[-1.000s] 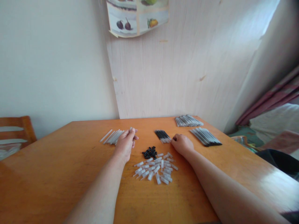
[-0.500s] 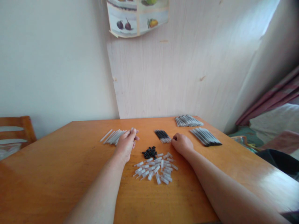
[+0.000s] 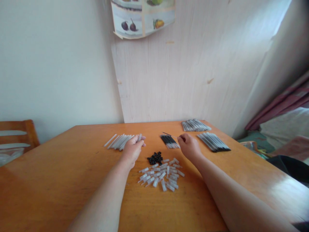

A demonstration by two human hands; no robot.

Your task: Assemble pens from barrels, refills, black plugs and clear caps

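My left hand (image 3: pixel 132 149) is closed around a whitish translucent pen barrel (image 3: pixel 139 137), whose end pokes up past the thumb. Just left of it lies a row of similar pale barrels (image 3: pixel 118 141). My right hand (image 3: pixel 190 146) pinches a thin pen refill (image 3: pixel 166 133) by its clear end. The dark end points left, raised over a bundle of black-and-clear refills (image 3: pixel 168 141) on the table. Between my forearms are a heap of small black plastic parts (image 3: pixel 155 158) and a scatter of frosted caps with narrow tips (image 3: pixel 158 175).
Two batches of grey pens lie to the right: dark-ended pens (image 3: pixel 213 141) beside my right hand and more pens (image 3: pixel 195 125) near the far edge. The wooden table (image 3: pixel 60 180) meets a wall. A wooden chair (image 3: pixel 30 135) stands left; a black container (image 3: pixel 289 166) is right.
My right hand has lifted slightly from the bundle with one refill in its fingers. My left hand has moved a little right, and the barrel in it shows more clearly.
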